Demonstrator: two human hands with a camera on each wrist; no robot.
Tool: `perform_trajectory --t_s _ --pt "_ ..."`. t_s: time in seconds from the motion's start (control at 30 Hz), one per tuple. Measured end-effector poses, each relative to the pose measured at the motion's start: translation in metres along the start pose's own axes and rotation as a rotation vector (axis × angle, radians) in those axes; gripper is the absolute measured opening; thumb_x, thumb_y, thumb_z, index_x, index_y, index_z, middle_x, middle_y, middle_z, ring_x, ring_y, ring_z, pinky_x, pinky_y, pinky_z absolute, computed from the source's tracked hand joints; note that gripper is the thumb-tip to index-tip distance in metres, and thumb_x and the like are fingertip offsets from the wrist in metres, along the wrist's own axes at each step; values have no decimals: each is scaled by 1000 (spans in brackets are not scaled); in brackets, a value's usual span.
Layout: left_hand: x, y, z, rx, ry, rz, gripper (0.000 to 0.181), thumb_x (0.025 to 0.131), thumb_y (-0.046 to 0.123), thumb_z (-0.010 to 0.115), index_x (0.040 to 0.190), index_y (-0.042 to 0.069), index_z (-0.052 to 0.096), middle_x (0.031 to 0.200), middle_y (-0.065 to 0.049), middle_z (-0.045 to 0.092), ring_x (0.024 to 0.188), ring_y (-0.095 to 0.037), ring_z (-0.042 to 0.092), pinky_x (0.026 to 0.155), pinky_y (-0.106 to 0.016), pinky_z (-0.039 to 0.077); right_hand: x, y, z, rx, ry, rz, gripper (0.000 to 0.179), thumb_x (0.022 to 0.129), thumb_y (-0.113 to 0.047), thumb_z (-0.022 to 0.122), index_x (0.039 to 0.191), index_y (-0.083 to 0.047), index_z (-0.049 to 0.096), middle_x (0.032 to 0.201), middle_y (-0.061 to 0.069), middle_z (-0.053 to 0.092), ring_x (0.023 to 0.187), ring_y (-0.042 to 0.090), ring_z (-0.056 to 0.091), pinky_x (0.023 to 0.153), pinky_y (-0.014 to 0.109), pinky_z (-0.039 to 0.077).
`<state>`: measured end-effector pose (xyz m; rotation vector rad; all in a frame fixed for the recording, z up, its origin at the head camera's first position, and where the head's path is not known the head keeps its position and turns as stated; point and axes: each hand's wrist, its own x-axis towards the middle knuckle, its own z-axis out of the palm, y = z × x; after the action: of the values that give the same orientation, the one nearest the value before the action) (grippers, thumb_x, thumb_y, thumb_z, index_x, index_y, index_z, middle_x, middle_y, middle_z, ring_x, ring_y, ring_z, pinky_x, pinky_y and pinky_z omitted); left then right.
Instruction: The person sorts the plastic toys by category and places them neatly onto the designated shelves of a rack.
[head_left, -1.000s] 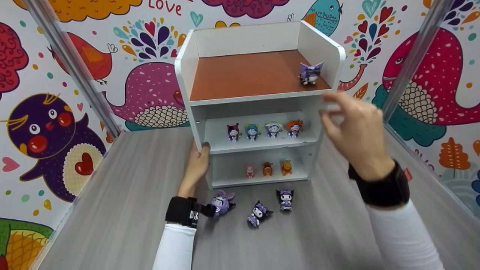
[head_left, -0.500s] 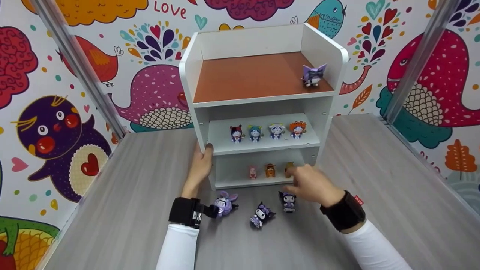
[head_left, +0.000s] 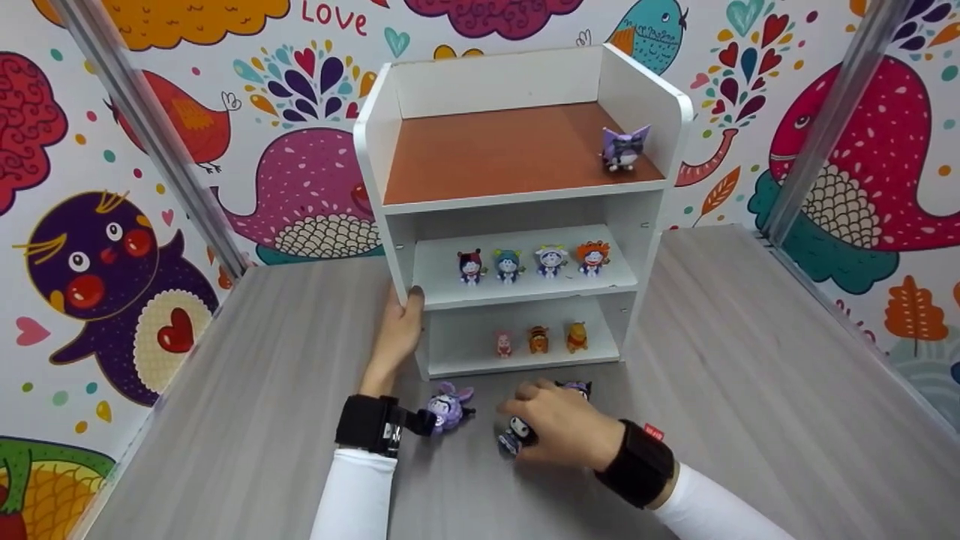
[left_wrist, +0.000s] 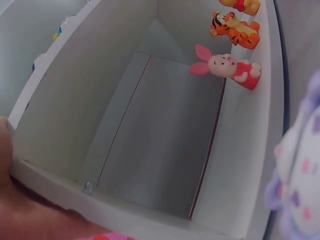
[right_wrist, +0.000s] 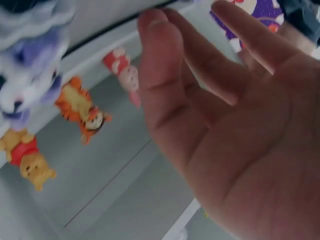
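Note:
My left hand [head_left: 397,334] grips the left side panel of a small white shelf unit [head_left: 525,196], thumb along its front edge. Low over the floor, my right hand [head_left: 566,424] reaches over a black-and-purple figurine [head_left: 517,433] lying tilted, partly hidden by the fingers. In the right wrist view, my right hand [right_wrist: 240,115] has loosely bent fingers with nothing visible between them. Behind it, another black-and-purple figurine [head_left: 577,388] shows only its top. A lilac eared figurine [head_left: 448,407] lies by my left wrist strap.
On the brown top stands a purple figurine [head_left: 622,148], at the right. Several hatted figurines [head_left: 508,265] line the middle shelf. A piglet [left_wrist: 227,67], a tiger [left_wrist: 237,31] and a yellow bear [head_left: 576,337] stand on the bottom shelf. Patterned walls [head_left: 300,150] enclose the grey floor [head_left: 750,360].
My right hand has come down from beside the top board, past the bottom shelf, and left to the middle floor figurine. The left hand keeps its hold on the shelf unit.

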<state>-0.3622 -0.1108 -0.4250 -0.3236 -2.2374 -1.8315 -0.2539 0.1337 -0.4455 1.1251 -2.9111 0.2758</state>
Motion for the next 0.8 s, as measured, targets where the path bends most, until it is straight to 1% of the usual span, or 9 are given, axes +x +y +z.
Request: perform_trajectory --t_s 0.17,0.33,0.4,0.5,0.63,0.8 --pt "0 1 0 4 1 -3 59 104 13 35 158 -2 16 162 -29 21 153 -42 18 125 -58 14 0 -3 6 -34 24 -33 50 72 -29 88 119 -18 73 105 4 71 90 25 65 73 38 57" --pt "0 2 0 -2 -2 -22 60 104 15 35 159 1 14 164 -27 19 154 -41 15 126 -56 12 1 -4 10 -87 82 -79 32 74 -14 83 105 -17 75 96 4 71 81 25 65 69 38 55" --pt "0 2 0 -1 -5 -28 60 105 16 34 160 2 13 165 -25 18 154 -40 14 126 -57 11 1 -4 12 -105 100 -79 26 75 -8 80 100 -16 75 92 3 70 77 24 65 67 38 54" --pt "0 1 1 -4 -9 -27 60 105 17 34 160 3 12 166 -24 17 155 -40 13 126 -58 11 2 -4 14 -131 115 -69 25 76 -2 76 97 -15 75 90 4 70 74 25 65 63 38 54" --pt "0 2 1 4 -8 -15 59 105 16 34 159 1 14 164 -26 19 154 -42 15 125 -60 11 1 -2 14 -150 105 -81 24 78 2 74 96 -13 72 89 4 69 72 24 66 60 37 55" --pt "0 1 0 8 -2 -5 59 105 14 35 158 -1 15 163 -28 21 153 -43 17 125 -60 13 -1 2 9 -130 42 -117 24 78 5 72 97 -10 68 92 3 70 76 20 69 64 37 58"
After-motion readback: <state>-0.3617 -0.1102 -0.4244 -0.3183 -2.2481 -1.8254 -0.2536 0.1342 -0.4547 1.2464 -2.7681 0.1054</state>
